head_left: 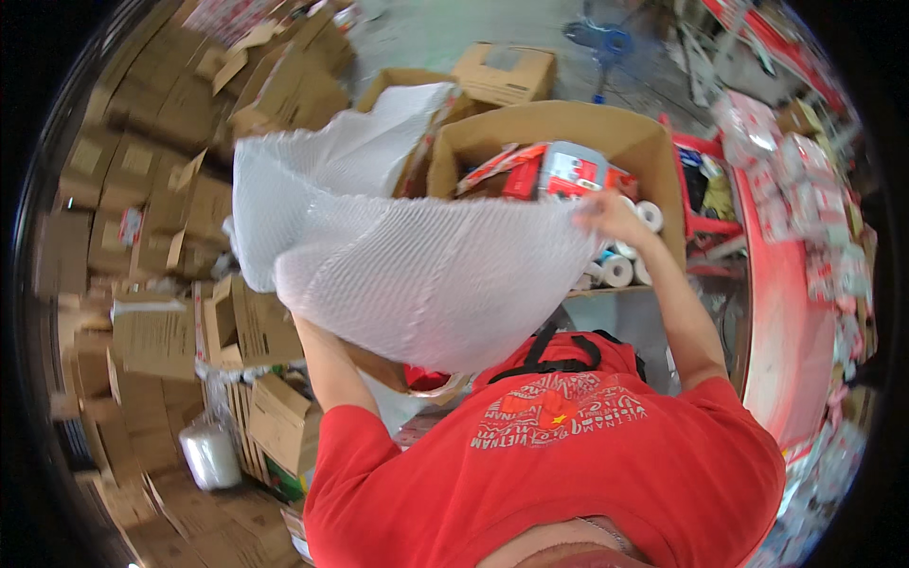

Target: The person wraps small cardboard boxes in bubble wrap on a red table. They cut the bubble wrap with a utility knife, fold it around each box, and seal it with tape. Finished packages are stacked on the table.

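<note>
A wide sheet of white bubble wrap (417,270) is spread in front of me, its far part draped up to the left over a carton. At its right edge, my right hand (606,216) pinches the sheet between closed fingers. My left forearm (333,369) goes up under the sheet's left side, and the hand there is hidden behind the wrap. Beyond the sheet stands an open cardboard box (668,170). Inside it lie a clear-and-red package (573,168), a red box (522,180) and several white rolls (618,271) beneath my right hand.
A closed carton (507,74) stands behind the open box. Many stacked cartons (156,336) fill the left, with a wrapped silver-white roll (210,454) among them. On the right, a red table (791,322) runs alongside shelved pink-and-white packs (805,180). A blue stand (601,43) is farther back.
</note>
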Motion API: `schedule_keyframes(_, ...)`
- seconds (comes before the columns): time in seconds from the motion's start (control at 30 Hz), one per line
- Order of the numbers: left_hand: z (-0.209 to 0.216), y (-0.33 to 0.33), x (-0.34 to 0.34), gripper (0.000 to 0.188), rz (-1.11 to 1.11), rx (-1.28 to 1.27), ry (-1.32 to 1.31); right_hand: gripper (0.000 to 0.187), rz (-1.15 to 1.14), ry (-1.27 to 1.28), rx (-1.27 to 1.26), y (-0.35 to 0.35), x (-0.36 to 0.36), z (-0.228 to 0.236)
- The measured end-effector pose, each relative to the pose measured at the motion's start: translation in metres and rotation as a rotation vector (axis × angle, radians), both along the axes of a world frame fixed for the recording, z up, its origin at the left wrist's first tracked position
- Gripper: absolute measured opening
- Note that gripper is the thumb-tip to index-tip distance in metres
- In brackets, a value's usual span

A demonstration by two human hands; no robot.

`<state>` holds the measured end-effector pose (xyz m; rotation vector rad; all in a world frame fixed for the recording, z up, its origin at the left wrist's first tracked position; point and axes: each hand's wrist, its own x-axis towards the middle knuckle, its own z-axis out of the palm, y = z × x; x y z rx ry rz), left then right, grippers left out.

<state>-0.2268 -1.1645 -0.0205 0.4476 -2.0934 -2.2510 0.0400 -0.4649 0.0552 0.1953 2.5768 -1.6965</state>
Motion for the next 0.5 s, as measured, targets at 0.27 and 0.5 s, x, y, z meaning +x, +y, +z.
schedule_keyframes(0.27,-0.088,0.161,0.095,0.071,-0.387,-0.385,-0.361,0.025,-0.128,0.133,0.157,0.199,0.124,0.047)
schedule_keyframes(0.5,0.191,0.403,0.188,0.047,-0.668,-1.437,0.49,0.031,-0.163,0.059,0.273,0.204,0.232,0.057)
